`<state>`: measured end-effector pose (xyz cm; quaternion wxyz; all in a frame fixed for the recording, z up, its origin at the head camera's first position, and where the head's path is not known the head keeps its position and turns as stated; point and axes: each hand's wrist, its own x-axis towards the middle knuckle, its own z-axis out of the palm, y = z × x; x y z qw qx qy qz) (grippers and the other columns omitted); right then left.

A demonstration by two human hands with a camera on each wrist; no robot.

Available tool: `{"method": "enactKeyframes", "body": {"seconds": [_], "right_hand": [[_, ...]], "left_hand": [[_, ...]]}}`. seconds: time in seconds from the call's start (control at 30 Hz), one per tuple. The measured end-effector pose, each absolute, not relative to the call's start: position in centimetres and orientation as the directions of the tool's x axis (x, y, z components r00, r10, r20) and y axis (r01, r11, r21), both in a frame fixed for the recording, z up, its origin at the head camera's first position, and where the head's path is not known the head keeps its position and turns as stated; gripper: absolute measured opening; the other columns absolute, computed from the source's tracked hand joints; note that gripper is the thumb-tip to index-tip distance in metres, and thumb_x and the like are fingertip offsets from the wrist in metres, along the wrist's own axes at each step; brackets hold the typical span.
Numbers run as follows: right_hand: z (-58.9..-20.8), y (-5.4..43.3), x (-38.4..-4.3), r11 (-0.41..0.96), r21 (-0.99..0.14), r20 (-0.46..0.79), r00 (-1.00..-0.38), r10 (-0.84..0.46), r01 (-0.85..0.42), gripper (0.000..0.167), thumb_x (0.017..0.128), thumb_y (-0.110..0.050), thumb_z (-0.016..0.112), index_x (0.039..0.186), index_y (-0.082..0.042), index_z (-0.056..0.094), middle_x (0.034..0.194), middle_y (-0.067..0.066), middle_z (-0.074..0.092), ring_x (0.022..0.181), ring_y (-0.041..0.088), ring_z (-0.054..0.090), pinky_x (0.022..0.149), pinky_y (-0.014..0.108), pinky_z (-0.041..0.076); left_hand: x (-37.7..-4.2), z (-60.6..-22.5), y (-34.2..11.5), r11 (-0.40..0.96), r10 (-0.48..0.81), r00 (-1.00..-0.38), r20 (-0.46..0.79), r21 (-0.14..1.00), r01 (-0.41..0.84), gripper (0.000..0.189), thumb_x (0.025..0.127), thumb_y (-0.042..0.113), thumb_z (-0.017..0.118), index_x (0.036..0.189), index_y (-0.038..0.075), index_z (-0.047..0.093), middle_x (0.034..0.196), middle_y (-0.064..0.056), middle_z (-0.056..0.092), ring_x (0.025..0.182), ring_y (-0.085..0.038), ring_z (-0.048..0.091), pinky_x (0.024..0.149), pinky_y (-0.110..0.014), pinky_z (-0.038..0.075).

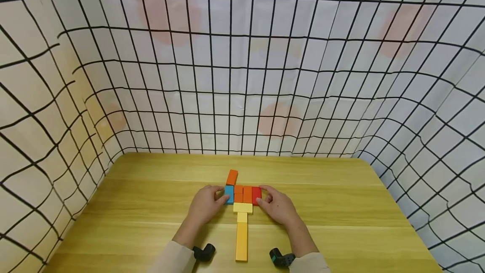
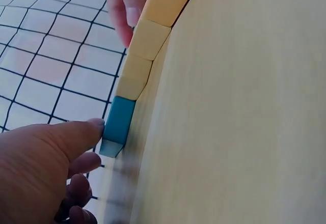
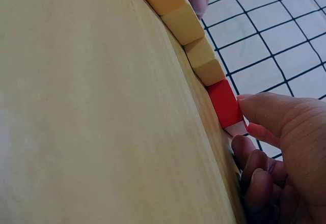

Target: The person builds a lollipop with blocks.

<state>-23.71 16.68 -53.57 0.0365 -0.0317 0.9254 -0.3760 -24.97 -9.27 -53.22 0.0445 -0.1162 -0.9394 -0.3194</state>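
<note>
Flat coloured blocks lie together on the wooden table. A blue block (image 1: 229, 195) ends the row on the left, and a red block (image 1: 257, 195) ends it on the right. Between them sit orange blocks (image 1: 247, 194). My left hand (image 1: 206, 205) pinches the blue block with thumb and index finger; the thumb (image 2: 84, 132) shows against it in the left wrist view. On the other side my right hand (image 1: 278, 206) pinches the red block, its thumb (image 3: 265, 107) at the block's near end. The far fingertips are partly hidden in the wrist views.
Below the row, a pale yellow block (image 1: 243, 208) lies crosswise, then a small yellow block (image 1: 242, 217) and a long amber block (image 1: 241, 241) run toward me. A tilted orange block (image 1: 232, 177) lies beyond the row. Black wire mesh (image 1: 242, 70) stands behind the table (image 1: 333, 188).
</note>
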Motion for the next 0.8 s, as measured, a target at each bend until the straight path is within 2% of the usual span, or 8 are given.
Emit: {"method": "enactKeyframes", "body": {"seconds": [0.27,0.5,0.8], "right_hand": [[-53.5,16.71,-23.68,0.713,-0.701,-0.046,-0.995,-0.084,-0.028,0.049,0.095,-0.034,0.072,0.141,-0.022,0.06,0.078,-0.005,0.059,0.065,0.015,0.051,0.064,0.031,0.041],[-53.41,16.66,-23.67,0.718,-0.695,-0.045,-0.996,-0.082,-0.028,0.048,0.096,-0.034,0.071,0.141,-0.022,0.06,0.079,-0.005,0.059,0.065,0.015,0.051,0.064,0.031,0.041],[-53.46,16.64,-23.71,0.728,-0.685,-0.048,-0.996,-0.077,-0.023,0.048,0.096,-0.034,0.071,0.141,-0.023,0.061,0.08,-0.004,0.059,0.066,0.015,0.051,0.064,0.031,0.041]], "left_hand": [[-24.86,-53.3,-9.09,0.763,0.193,-0.969,0.154,0.598,0.247,0.038,0.095,0.036,0.072,0.12,0.008,0.077,0.09,-0.002,0.071,0.078,-0.012,0.055,0.075,-0.037,0.052],[-24.85,-53.48,-9.05,0.765,0.185,-0.97,0.157,0.596,0.243,0.038,0.096,0.038,0.071,0.121,0.01,0.076,0.102,-0.006,0.075,0.088,-0.017,0.065,0.085,-0.043,0.056],[-24.95,-53.55,-9.03,0.762,0.184,-0.971,0.153,0.602,0.239,0.039,0.096,0.037,0.071,0.122,0.01,0.076,0.098,-0.004,0.074,0.082,-0.013,0.058,0.081,-0.04,0.055]]}}
